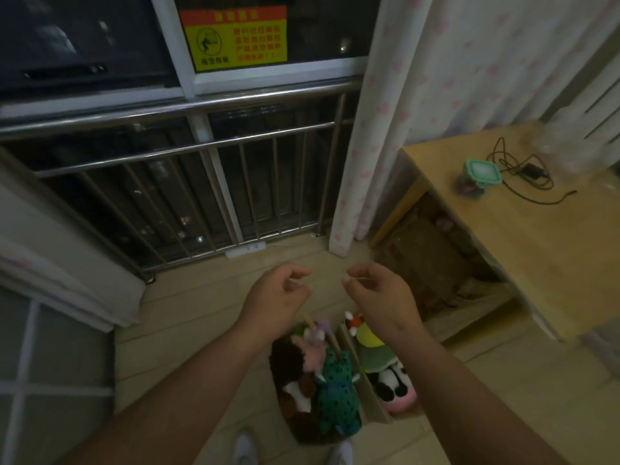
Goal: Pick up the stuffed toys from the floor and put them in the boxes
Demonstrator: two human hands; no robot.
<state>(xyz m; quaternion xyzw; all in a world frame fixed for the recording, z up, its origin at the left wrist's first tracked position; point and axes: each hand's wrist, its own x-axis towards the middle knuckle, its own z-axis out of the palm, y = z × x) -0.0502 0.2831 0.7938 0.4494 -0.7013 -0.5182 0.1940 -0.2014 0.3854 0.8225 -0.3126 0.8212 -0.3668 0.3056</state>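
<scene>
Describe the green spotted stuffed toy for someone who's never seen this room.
On the floor below the window railing stand a left box and a right box, both cardboard. The green stuffed toy lies in the left one, along the wall nearest the right one. It alone is green with dark spots; its neighbours are brown, pink and white.

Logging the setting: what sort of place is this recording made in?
Most likely a room in a home, by a window: a pink-patterned curtain hangs beside a metal guard railing, a wooden table stands at the right, and stuffed toys fill cardboard boxes on the floor.
</scene>
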